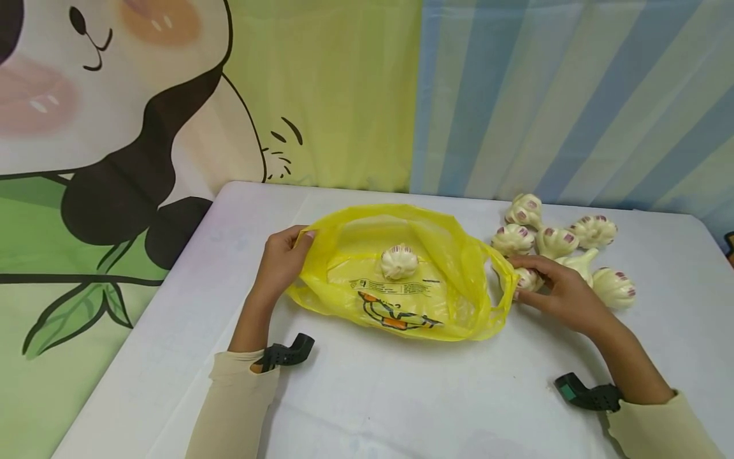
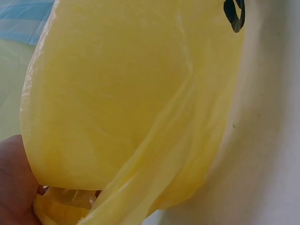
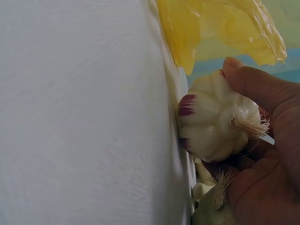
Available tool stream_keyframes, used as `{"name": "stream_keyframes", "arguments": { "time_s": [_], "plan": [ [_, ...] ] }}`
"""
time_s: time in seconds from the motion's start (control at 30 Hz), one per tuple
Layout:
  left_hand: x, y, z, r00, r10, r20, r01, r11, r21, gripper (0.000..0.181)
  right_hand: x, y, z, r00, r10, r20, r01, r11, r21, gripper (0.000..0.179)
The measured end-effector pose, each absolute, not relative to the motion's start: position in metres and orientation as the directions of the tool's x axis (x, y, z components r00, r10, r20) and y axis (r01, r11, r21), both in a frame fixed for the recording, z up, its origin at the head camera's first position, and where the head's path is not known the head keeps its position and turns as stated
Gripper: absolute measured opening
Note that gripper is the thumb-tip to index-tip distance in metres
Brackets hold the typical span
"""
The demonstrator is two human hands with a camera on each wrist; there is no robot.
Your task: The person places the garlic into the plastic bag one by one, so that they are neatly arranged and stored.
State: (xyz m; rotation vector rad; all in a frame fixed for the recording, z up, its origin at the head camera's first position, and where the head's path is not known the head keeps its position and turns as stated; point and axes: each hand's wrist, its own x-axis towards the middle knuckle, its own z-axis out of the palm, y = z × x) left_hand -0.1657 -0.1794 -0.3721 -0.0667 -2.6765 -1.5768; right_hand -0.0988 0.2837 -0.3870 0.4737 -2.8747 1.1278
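A yellow plastic bag (image 1: pixel 344 306) lies on the table with its mouth spread wide. One garlic bulb (image 1: pixel 399 262) sits inside it. My left hand (image 1: pixel 283 258) pinches the bag's left rim, thumb on the inner side; the left wrist view is mostly filled by the bag's yellow film (image 2: pixel 117 93). At the bag's right side, my right hand (image 1: pixel 564 290) grips another garlic bulb (image 3: pixel 211 117) between thumb and fingers. That bulb has purple streaks and a tuft of roots, and part of it is hidden behind the bag handle in the head view.
Several more garlic bulbs (image 1: pixel 556 242) are clustered beyond and beside my right hand, towards the table's back right. A white cloth covers the table (image 1: pixel 401 401). Behind it hangs a printed curtain (image 1: pixel 344 95) with a cartoon panda and blue stripes.
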Motion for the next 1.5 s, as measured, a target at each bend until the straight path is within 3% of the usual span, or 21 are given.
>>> {"name": "stream_keyframes", "arguments": {
  "time_s": [0.43,0.9,1.17,1.5],
  "plan": [
    [-0.165,-0.181,-0.376,-1.0,0.007,0.026,0.026,0.483,0.875,0.041,-0.099,0.283,-0.378,-0.973,-0.19,0.135,-0.228,0.661,-0.715,0.04],
    [-0.163,-0.181,-0.373,-0.999,0.016,0.037,0.04,0.482,0.875,0.038,-0.1,0.287,-0.373,-0.954,-0.204,0.218,-0.298,0.596,-0.745,0.042],
    [-0.164,-0.182,-0.374,-0.999,0.014,0.042,0.044,0.483,0.874,0.039,-0.098,0.283,-0.361,-0.973,-0.138,0.186,-0.232,0.598,-0.768,0.038],
    [-0.166,-0.181,-0.374,-0.998,0.025,0.053,0.058,0.468,0.882,0.04,-0.103,0.28,-0.352,-0.952,-0.134,0.274,-0.302,0.538,-0.787,0.044]
  ]
}}
